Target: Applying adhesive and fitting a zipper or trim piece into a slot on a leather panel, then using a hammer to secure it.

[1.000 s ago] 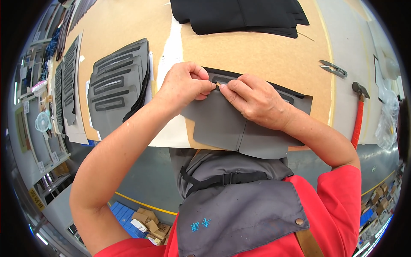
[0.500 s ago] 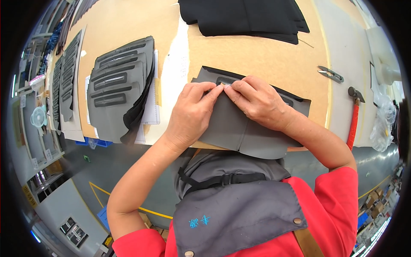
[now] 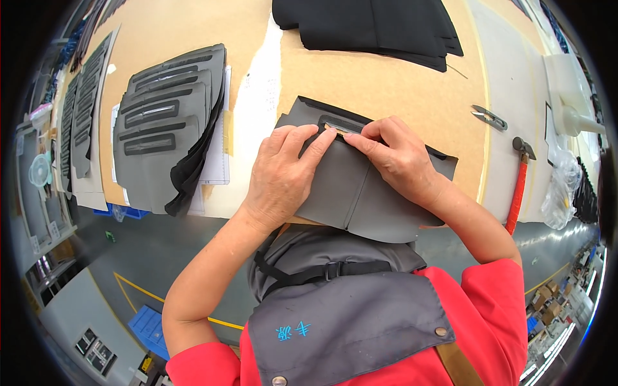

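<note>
A grey sheet piece (image 3: 360, 193) lies at the table's near edge, with a dark-rimmed rectangular slot (image 3: 341, 123) along its upper part. A narrow tan strip (image 3: 337, 131) runs beside that slot. My left hand (image 3: 282, 172) is closed, thumb and finger pressed on the strip's left end. My right hand (image 3: 402, 166) is also closed, its thumb on the strip's right part with the fingers curled beside it. The underside of both grips is hidden.
Grey slotted pieces (image 3: 151, 116) lie stacked at the left over papers, more (image 3: 90, 96) farther left. Black pieces (image 3: 367, 29) lie at the back. Snips (image 3: 489, 116), a red-handled hammer (image 3: 518, 190) and plastic bags (image 3: 559, 193) are at the right.
My left hand has swung down and slightly right, its fingertips now close to my right thumb. My right hand has shifted slightly right. The view has moved a little.
</note>
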The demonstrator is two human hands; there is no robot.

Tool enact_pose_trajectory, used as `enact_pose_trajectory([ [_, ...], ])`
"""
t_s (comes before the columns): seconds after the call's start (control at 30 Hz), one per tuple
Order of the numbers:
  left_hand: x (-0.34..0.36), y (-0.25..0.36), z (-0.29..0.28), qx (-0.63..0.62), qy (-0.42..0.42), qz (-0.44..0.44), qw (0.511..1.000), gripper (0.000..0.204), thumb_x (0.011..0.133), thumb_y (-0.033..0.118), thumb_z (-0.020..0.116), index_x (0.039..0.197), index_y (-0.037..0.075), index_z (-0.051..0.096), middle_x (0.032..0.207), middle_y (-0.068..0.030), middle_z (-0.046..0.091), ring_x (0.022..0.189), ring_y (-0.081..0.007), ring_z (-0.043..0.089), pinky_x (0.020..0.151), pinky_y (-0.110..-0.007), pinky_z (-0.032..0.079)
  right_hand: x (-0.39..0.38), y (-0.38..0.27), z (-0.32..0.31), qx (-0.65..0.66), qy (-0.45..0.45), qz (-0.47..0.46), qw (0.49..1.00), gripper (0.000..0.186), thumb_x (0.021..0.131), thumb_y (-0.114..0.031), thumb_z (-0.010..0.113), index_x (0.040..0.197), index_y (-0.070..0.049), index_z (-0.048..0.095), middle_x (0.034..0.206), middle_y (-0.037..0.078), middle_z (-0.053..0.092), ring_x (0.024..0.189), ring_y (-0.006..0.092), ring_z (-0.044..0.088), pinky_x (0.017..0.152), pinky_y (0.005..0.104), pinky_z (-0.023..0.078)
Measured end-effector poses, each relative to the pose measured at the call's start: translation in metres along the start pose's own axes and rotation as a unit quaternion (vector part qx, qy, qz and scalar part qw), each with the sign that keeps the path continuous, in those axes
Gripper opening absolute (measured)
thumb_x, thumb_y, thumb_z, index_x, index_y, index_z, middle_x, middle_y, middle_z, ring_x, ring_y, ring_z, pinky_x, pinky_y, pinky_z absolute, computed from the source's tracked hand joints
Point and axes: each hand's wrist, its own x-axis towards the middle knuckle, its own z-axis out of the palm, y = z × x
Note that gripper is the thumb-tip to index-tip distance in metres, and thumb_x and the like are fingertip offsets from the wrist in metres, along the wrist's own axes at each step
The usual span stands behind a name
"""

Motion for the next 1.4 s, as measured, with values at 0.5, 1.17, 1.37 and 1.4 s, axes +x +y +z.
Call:
enact_pose_trajectory([
  [0.5, -0.003, 0.005, 0.004, 0.08, -0.012, 0.045, 0.996, 0.044, 0.086, 0.009, 0.06, 0.13, 0.005, 0.064, 0.123, -0.0051, 0.061, 0.114, -0.0221, 0.058, 0.094, -0.035, 0.046, 0.006, -0.004, -0.009, -0.038, -0.038, -0.008, 0.999, 0.031, 0.08, -0.006, 0.072, 0.11, -0.002, 0.068, 0.096, 0.008, 0.062, 0.086, 0.0252, 0.059, 0.076, 0.0355, 0.052],
  [1.17, 0.002, 0.011, 0.001, 0.069, -0.025, 0.072, 0.995, 0.046, 0.084, 0.009, 0.062, 0.129, 0.005, 0.064, 0.124, -0.0089, 0.06, 0.116, -0.0246, 0.059, 0.098, -0.037, 0.046, -0.004, -0.003, -0.015, -0.08, -0.039, -0.067, 0.994, 0.042, 0.073, -0.004, 0.067, 0.115, -0.005, 0.071, 0.096, 0.005, 0.062, 0.082, 0.0223, 0.058, 0.068, 0.0343, 0.052],
  [1.37, 0.0, 0.015, 0.0, 0.072, -0.021, 0.067, 0.995, 0.045, 0.083, 0.008, 0.063, 0.128, 0.004, 0.065, 0.122, -0.0087, 0.061, 0.119, -0.0251, 0.059, 0.099, -0.038, 0.047, 0.002, -0.008, -0.019, -0.024, -0.029, 0.015, 0.999, 0.022, 0.081, -0.006, 0.073, 0.102, -0.004, 0.07, 0.088, 0.007, 0.062, 0.083, 0.0255, 0.058, 0.074, 0.0357, 0.051],
  [1.4, -0.001, 0.013, -0.001, 0.085, -0.023, 0.064, 0.994, 0.045, 0.083, 0.008, 0.063, 0.128, 0.005, 0.065, 0.121, -0.0084, 0.062, 0.119, -0.0251, 0.059, 0.1, -0.037, 0.047, 0.005, -0.011, -0.024, 0.033, -0.053, 0.079, 0.995, 0.018, 0.082, -0.006, 0.074, 0.099, -0.004, 0.069, 0.087, 0.007, 0.062, 0.083, 0.0264, 0.058, 0.075, 0.0364, 0.05],
])
